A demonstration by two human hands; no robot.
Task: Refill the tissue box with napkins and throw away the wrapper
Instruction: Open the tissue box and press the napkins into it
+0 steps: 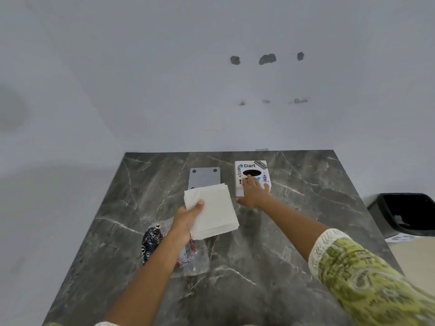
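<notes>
A white tissue box point(250, 166) with stickers and a dark oval slot stands at the far side of the dark marble table point(294, 231). My right hand point(254, 191) rests on its near end, fingers on top and thumb at the front edge. My left hand point(187, 220) holds a stack of white napkins point(213, 210) by its left corner, above the table and left of the box. Under my left forearm lies the crumpled clear wrapper point(188, 257) with dark and red print. A grey flat panel point(204, 176) with dark dots lies behind the napkins, partly hidden by them.
A black bin point(404, 215) with a dark liner stands on the floor to the right of the table. A pale wall runs right behind the table's far edge. The table's left and right edges drop off to the floor.
</notes>
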